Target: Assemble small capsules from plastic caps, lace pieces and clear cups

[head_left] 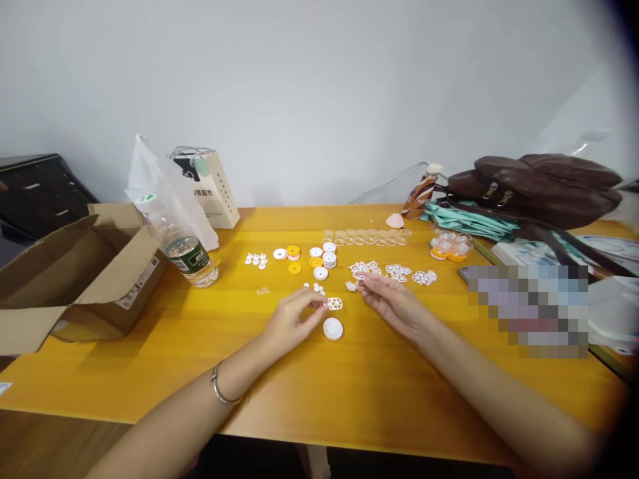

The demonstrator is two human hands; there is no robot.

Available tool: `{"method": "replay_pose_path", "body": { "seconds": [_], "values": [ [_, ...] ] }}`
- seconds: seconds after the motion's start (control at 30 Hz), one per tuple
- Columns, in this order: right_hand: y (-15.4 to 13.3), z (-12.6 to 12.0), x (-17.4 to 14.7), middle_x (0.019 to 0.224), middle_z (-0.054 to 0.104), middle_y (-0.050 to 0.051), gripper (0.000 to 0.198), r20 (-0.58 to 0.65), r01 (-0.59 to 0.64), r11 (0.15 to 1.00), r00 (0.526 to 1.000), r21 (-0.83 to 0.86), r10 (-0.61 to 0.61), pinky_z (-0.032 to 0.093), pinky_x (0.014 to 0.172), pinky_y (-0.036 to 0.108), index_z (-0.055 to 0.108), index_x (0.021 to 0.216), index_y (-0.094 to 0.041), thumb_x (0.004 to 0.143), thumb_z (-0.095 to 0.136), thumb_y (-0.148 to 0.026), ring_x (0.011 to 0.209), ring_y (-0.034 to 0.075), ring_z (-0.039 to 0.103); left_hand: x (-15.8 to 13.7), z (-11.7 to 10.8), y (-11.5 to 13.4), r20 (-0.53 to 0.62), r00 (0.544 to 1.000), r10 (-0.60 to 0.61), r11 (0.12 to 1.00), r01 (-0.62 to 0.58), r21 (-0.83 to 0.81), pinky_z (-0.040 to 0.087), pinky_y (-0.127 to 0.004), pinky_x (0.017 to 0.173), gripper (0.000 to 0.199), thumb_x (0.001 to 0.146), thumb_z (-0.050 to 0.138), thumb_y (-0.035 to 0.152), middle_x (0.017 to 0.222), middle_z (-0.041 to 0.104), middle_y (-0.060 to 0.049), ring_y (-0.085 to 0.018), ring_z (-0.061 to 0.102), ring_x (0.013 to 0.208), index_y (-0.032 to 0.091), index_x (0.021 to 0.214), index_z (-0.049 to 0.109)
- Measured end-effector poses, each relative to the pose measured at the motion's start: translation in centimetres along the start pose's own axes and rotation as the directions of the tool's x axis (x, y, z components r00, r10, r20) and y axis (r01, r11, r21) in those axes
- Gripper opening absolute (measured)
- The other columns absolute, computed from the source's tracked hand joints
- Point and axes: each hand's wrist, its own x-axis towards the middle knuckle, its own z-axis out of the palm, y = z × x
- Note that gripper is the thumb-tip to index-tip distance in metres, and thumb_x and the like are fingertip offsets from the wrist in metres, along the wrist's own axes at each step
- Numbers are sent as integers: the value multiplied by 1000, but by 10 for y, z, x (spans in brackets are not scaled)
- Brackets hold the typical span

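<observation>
My left hand point(294, 316) pinches a white openwork plastic piece point(336, 304) at its left edge. Just below that piece, a round white cap point(333, 328) lies on the table. On the right, my right hand point(394, 303) is turned palm partly up, thumb and fingers drawn together; what they hold, if anything, is too small to make out. A small white piece point(351, 286) is beside its fingertips. Behind this hand lie several white openwork pieces point(398, 271). Small white knobs point(319, 289) sit just beyond my left fingers.
White discs point(329, 247), yellow discs point(294, 268) and a row of clear rings point(369, 237) stand farther back. At left are a cardboard box point(120, 266) and a water bottle point(184, 249). On the right are orange-and-clear containers point(450, 246), a drink bottle point(420, 193) and a brown bag point(544, 186).
</observation>
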Motion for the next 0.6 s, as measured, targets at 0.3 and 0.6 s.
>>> {"method": "replay_pose_path", "body": {
  "seconds": [0.3,0.6],
  "values": [
    [5,38,-8,108,65,3,23,157,140,990,978,-17,-136,46,89,33,68,92,-25,71,68,-33,101,18,59,0,1,-6,-67,997,-37,997,33,-63,50,-27,71,9,82,52,18,80,62,-4,-12,58,74,16,87,59],
    [5,40,-27,111,64,1,17,282,214,968,944,-132,-171,43,95,36,69,89,-29,72,67,-31,105,18,58,-6,4,-5,-68,996,-55,996,51,-67,51,-26,70,8,81,54,17,80,65,-3,-12,60,72,16,87,58]
  ]
}}
